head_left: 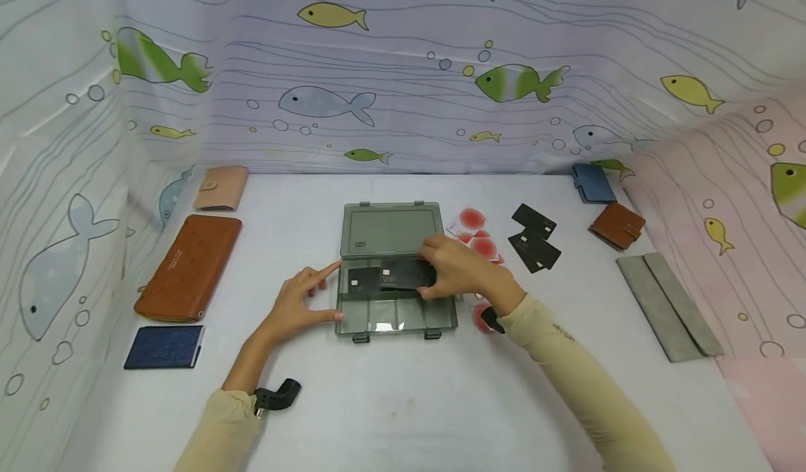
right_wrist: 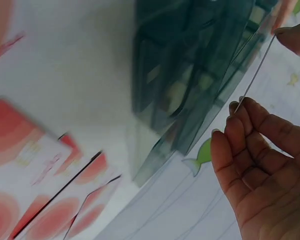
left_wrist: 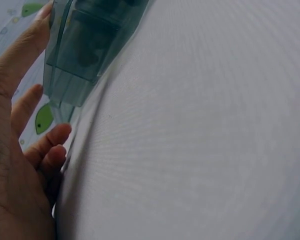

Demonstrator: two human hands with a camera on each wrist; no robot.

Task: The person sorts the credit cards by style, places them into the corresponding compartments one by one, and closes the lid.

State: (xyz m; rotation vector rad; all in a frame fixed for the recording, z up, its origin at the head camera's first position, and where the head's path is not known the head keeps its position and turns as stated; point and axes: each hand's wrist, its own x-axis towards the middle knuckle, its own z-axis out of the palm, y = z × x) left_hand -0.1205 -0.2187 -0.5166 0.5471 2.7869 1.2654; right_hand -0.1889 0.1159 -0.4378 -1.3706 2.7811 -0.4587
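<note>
One black card is pinched at its right end between the thumb and fingers of the right hand, over the far row of a see-through grey-green box; whether it touches the box cannot be told. A second black card lies in that row, just to its left. The left hand is spread, forefinger and thumb reaching to the box's left edge. The lid lies folded back on the far side.

A wide stretch of tabletop runs from the box's near edge toward the person, between the forearms. On the left, a broad strip separates the box from a long brown wallet, a tan wallet and a dark blue booklet. Room is tighter on the right: red-and-white cards lie just beside the box, with loose black cards farther right. A grey wallet, small brown wallet and blue wallet line the right side.

The right wrist view shows the held card edge-on as a thin line, and the red-and-white cards overlapping. The left wrist view shows the box's side wall and some left fingers loosely bent.
</note>
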